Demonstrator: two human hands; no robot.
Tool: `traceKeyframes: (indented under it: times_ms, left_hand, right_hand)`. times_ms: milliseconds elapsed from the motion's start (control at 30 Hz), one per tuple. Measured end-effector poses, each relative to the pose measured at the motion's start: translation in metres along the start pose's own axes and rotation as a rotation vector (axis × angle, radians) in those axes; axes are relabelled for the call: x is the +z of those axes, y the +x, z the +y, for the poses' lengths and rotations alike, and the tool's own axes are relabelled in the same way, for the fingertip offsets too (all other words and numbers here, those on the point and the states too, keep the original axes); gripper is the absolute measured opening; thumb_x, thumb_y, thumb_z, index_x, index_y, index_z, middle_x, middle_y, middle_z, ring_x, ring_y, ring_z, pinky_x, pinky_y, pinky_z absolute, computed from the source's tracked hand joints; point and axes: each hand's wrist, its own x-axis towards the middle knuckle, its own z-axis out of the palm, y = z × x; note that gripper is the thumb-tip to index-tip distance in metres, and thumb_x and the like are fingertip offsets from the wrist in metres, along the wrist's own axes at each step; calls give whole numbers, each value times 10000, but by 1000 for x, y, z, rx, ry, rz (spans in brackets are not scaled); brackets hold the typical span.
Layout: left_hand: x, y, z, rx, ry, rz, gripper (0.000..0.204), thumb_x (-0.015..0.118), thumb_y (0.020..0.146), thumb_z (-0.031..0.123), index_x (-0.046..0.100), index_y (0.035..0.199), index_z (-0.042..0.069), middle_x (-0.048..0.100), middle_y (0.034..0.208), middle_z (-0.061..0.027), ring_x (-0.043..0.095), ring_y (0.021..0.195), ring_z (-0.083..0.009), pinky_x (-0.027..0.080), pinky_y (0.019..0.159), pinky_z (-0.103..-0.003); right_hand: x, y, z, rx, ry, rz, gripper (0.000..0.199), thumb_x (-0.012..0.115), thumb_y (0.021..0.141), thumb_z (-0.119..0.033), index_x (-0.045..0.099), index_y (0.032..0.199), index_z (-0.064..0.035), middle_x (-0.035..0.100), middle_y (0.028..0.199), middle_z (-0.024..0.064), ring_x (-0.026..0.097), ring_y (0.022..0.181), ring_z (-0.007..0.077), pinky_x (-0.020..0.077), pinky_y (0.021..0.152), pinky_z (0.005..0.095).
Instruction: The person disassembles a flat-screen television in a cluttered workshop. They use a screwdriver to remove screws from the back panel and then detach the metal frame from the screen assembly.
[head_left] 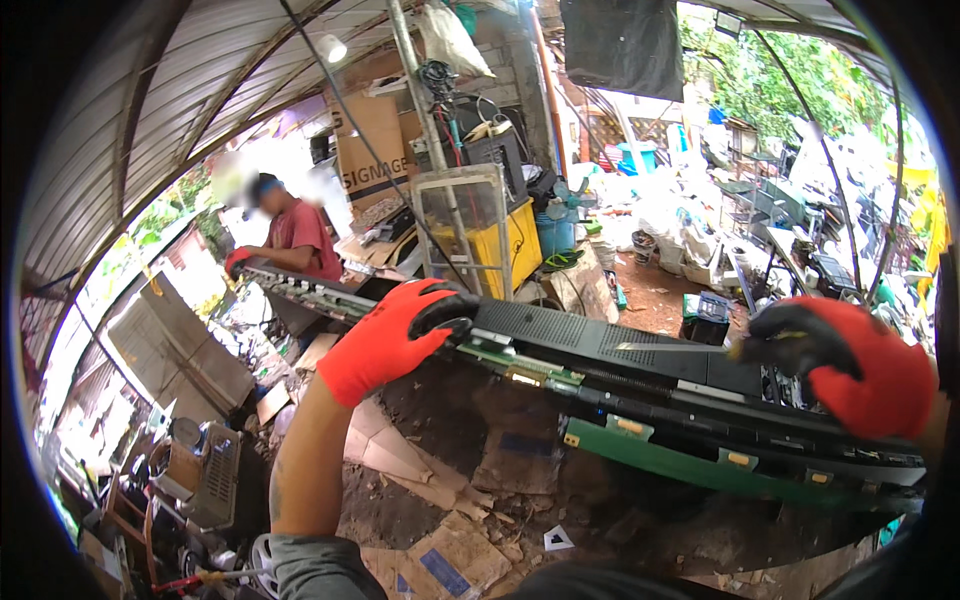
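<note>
Beneath corrugated roofing (85,170), the left hand (398,332) clutched a perforated chassis (560,330); the right hand (850,365) gripped a screwdriver-like tool (680,347), liable to slip if overpressed.

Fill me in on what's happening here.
The left hand, in a red-and-black work glove, is gripping a long black panel with a perforated surface, which has a long green strip like a circuit board along its near side. The right hand, gloved alike, holds a thin tool with a straight metal shaft over the panel; whether the tip touches is unclear. Near the panel's far left end, a co-worker in a red shirt has a red-gloved hand.
</note>
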Motion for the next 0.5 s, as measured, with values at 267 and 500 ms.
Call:
traceKeyframes:
  times_ms: [267,500]
  left_hand:
    - [30,60,17,199,108,-39,504,639,924,290,583,1397,127,574,1383,-162,467,1330,-419,327,1151,-498]
    - [28,59,14,148,51,-163,587,628,904,287,528,1426,37,537,1421,-216,446,1361,-435,286,1194,-517]
  right_hand:
    - [15,21,-12,2,-573,-108,629,732,769,-213,567,1362,-87,628,1001,153,659,801,338,539,681,444]
    - [18,33,4,-157,-610,-119,621,799,640,-239,667,1217,-50,606,840,96,617,679,307,471,626,462]
